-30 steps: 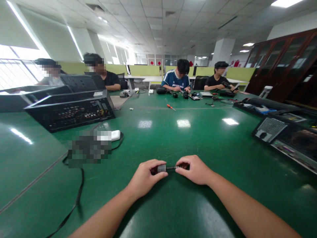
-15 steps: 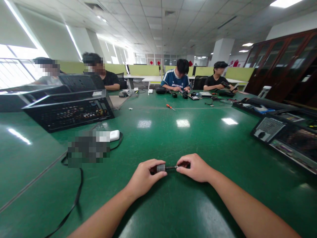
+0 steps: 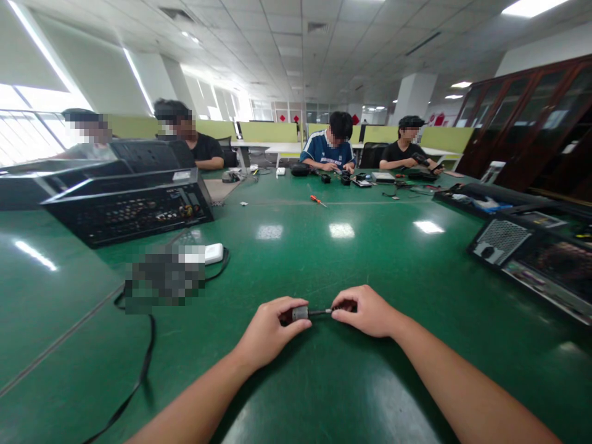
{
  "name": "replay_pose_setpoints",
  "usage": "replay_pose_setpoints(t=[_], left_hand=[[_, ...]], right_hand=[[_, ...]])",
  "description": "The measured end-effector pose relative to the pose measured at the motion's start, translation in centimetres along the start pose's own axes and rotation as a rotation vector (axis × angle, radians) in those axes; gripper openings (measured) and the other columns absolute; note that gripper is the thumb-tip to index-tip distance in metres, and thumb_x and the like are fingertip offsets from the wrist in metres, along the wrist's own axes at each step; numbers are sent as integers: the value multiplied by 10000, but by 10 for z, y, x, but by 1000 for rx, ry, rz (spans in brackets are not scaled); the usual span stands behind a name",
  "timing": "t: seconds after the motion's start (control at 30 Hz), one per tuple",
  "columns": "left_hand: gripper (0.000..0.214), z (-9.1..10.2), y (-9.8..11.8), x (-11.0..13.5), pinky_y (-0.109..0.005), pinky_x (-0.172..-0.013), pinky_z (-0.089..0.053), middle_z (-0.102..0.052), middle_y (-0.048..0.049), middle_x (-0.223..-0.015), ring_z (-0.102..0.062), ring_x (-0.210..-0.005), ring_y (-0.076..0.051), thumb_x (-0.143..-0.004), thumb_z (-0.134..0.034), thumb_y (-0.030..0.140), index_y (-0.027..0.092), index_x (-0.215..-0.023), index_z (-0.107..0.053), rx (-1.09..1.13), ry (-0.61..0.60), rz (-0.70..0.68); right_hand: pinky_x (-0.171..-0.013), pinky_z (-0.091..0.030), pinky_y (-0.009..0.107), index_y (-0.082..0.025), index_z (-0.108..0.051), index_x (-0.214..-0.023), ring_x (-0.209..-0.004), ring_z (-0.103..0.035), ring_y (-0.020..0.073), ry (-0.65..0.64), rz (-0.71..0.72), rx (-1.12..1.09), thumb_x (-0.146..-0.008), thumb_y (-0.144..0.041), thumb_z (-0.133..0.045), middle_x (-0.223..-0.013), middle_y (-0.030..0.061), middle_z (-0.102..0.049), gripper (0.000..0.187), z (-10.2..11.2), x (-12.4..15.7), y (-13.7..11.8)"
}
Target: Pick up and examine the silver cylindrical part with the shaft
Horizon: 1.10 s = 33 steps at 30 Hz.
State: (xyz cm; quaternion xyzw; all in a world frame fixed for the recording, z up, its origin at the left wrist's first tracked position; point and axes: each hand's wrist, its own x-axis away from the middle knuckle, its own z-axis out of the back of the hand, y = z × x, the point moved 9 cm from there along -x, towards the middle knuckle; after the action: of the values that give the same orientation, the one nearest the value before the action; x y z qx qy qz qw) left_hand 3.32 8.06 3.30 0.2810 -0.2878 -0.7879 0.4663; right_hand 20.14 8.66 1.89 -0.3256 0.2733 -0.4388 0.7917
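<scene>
My left hand [image 3: 271, 330] is closed round a small grey cylinder [image 3: 300, 313], its thumb and fingers on either side. A thin dark shaft [image 3: 317, 312] sticks out of the cylinder to the right, lying about level. My right hand [image 3: 365, 312] pinches the shaft's far end, where a small silvery tip [image 3: 328, 311] shows beside the fingertips. The fingers hide what else lies in that pinch. Both hands are low over the green tabletop [image 3: 296, 265], close to each other.
An open black computer case [image 3: 134, 213] stands at left, another [image 3: 531, 246] at right. A white box [image 3: 213, 253] and a black strap [image 3: 147, 357] lie left of my hands. Farther off is an orange screwdriver [image 3: 318, 200]. Several people sit across the table, one in blue [image 3: 329, 151].
My right hand has shifted very slightly right, and a bit more of the shaft's silvery end shows. The left hand and cylinder have hardly moved.
</scene>
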Motion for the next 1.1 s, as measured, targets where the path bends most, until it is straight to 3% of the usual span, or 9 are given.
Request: replay_pose_setpoints(t=[0.67,0.8,0.97,1.1], left_hand=[[283,1,-1,0,-300,-788,-495,-712,-22,-986,-647,-885,-210,-781,-699,350,253,-1048,-701,4,14,5],[305,0,-2,1,-320,-796,-508,-712,-40,-1001,-648,-897,-226,-778,-690,380,240,-1049,-701,2,1,7],[307,-1,1,1,-332,-815,-506,-706,-45,-1013,-644,-918,-229,-796,-668,379,243,-1070,-688,-13,-25,-37],[271,0,16,8,-340,-878,-496,-687,-46,-1052,-629,-978,-229,-838,-626,339,247,-1091,-658,-35,-59,-114]], right_hand=[[-631,-455,242,-171,-726,-885,-660,-608,139,-54,-43,-39,-792,-296,-650,-739,18,-691,173,4,0,6],[-650,-463,255,-158,-721,-884,-691,-617,147,-102,-121,-134,-758,-317,-681,-766,26,-695,206,20,3,34],[-625,-479,264,-115,-677,-884,-637,-593,127,-145,-326,-493,-612,-314,-781,-769,36,-671,352,51,23,92],[-555,-445,235,-100,-663,-987,-565,-544,98,-134,-338,-593,-629,-302,-767,-713,21,-643,424,61,33,96]])
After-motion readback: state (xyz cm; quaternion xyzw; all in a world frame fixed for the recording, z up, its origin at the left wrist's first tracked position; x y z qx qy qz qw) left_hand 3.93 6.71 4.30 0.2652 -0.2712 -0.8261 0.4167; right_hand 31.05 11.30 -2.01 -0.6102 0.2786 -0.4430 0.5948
